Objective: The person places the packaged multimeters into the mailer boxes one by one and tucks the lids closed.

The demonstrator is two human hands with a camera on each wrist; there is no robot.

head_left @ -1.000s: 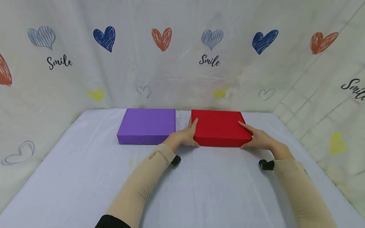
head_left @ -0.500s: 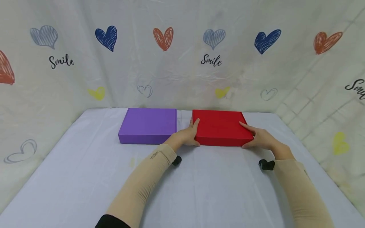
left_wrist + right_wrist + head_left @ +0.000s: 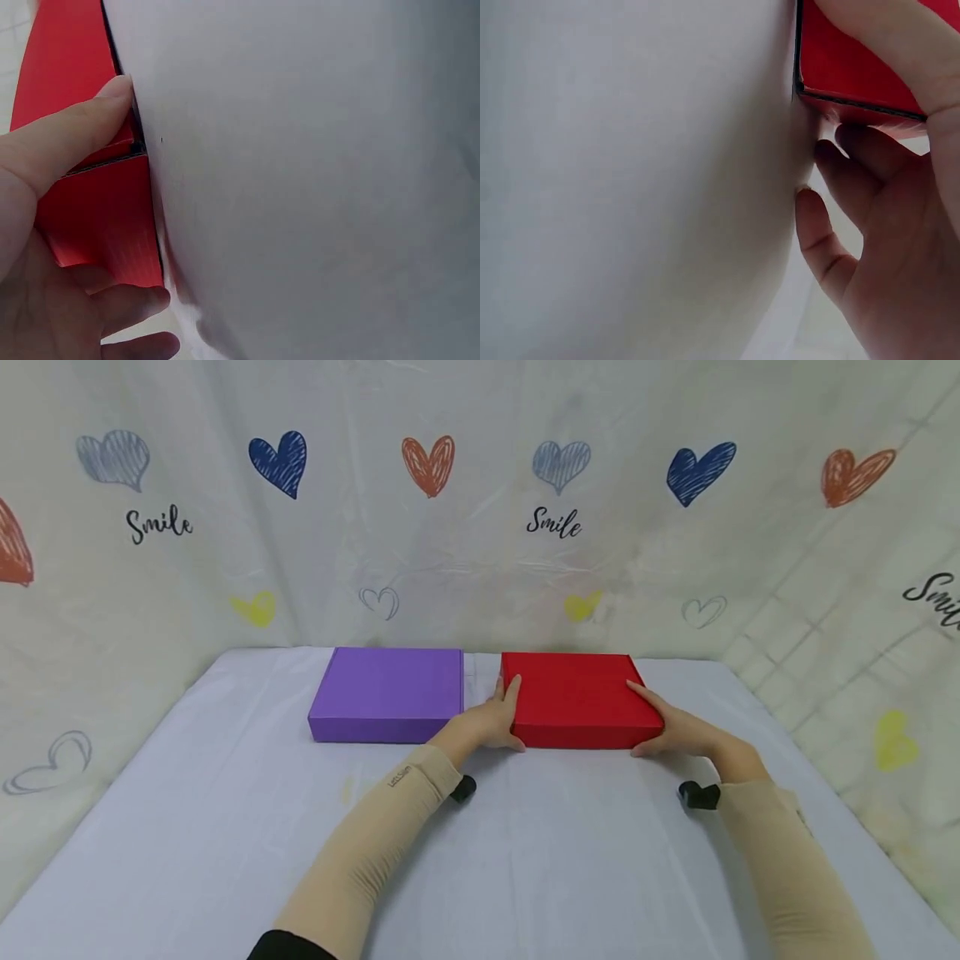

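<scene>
A flat red cardboard box (image 3: 581,697) lies on the white-covered table, right of centre in the head view, with its lid down. My left hand (image 3: 489,721) holds its left end: the thumb lies across the front face near the corner, and the other fingers reach along the left side. At the opposite end, my right hand (image 3: 675,727) grips the right front corner, thumb at the front and index finger at the top edge. In the right wrist view, several right-hand fingers (image 3: 829,251) bend beside the box's end, close to the cloth.
A closed purple box (image 3: 390,689) of similar size lies left of the red one, a narrow gap between them. Behind both hangs a pale curtain (image 3: 480,552) with printed hearts. Dark wrist-worn devices (image 3: 699,795) stick out from the beige sleeves.
</scene>
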